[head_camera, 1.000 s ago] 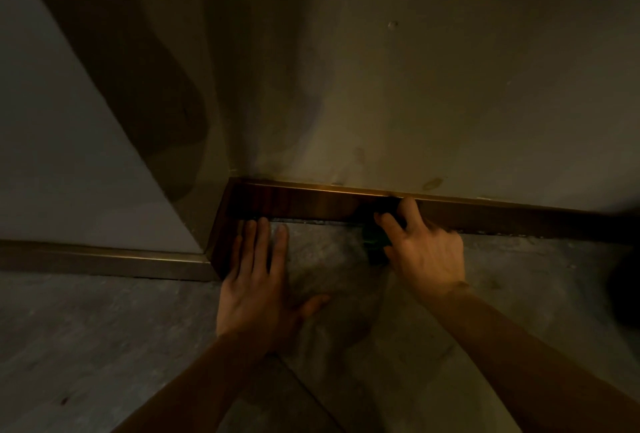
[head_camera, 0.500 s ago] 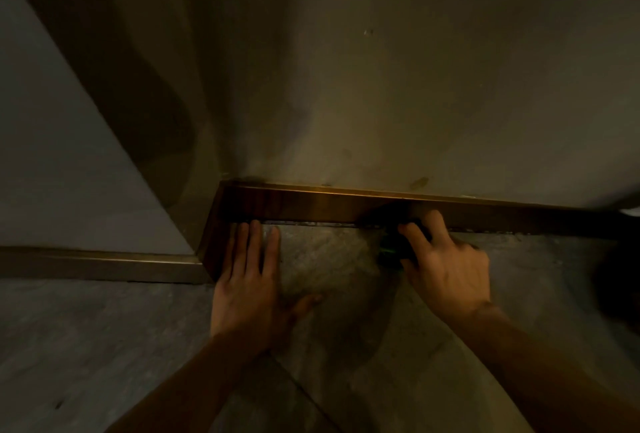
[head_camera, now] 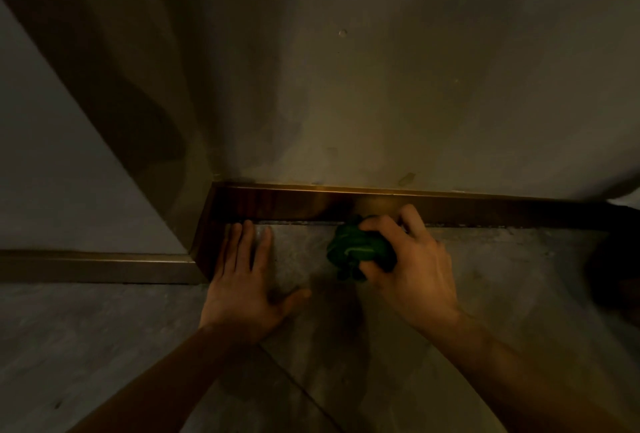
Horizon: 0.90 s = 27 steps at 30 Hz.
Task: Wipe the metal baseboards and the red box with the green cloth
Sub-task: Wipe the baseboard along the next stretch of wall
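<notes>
Baseboard work, down in a dim corner. The right hand point(head_camera: 412, 270) is bunched tight around the green cloth point(head_camera: 358, 249), with the wad sitting at the foot of the metal baseboard point(head_camera: 311, 202) where the strip meets the floor point(head_camera: 138, 346); the upper fingers touch the strip's face. The left hand point(head_camera: 247, 289) lies flat and spread on the floor, holding nothing, fingertips just short of the baseboard near the corner, and I'd say it's there as a prop for the crouch. So the step in hand looks like the baseboard wipe, on the long run along the back wall point(head_camera: 381, 86). A second, paler baseboard length point(head_camera: 97, 266) runs off to the left of the corner. No red box in sight from here, so that part looks yet to do. Next move, by my reckoning: press the cloth firmly against the metal face and draw it along the strip, right into the seam at the floor.
</notes>
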Motion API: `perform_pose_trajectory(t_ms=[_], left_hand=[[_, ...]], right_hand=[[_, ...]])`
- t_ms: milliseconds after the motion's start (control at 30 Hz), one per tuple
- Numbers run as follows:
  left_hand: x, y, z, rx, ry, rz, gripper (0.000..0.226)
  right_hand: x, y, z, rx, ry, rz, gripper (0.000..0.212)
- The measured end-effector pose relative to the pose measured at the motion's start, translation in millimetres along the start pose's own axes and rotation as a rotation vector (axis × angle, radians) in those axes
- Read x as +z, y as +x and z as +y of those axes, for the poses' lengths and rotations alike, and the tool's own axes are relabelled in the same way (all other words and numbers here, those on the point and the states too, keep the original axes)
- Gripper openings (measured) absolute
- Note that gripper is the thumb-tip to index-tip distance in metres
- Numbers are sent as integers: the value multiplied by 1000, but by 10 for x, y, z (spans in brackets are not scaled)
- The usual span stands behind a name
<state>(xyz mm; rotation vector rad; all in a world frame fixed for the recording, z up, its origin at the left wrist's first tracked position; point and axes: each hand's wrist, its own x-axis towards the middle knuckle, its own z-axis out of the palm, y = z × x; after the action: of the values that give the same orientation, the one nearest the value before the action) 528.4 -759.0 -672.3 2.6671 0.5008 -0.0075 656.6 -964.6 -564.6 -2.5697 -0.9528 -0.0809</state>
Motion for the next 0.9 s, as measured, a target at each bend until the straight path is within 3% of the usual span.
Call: perform_pose_trajectory(t_ms=[267,333,400,500,600,767,900], left_hand=[[-211,49,207,211,-239,54,117],[-248,58,262,255,-233,66,106],[-290,45,292,285,-189,126,80],[-400,76,314,285,-193,189,46],[-541,143,350,263,-285,181,33],[-587,124,374,290,-317,135,31],[-542,65,363,337,-318,70,47]], right_hand=[[126,-7,-270,47,585,-12,36],[133,-2,-310,120,766,-62,34],[115,0,-311,177,911,-106,34],[73,-21,-268,170,900,-147,36],[46,-66,-235,212,921,-186,34],[-48,-91,-238,222,976,-193,33],[-138,-77,-289,233,1033,-217,30]])
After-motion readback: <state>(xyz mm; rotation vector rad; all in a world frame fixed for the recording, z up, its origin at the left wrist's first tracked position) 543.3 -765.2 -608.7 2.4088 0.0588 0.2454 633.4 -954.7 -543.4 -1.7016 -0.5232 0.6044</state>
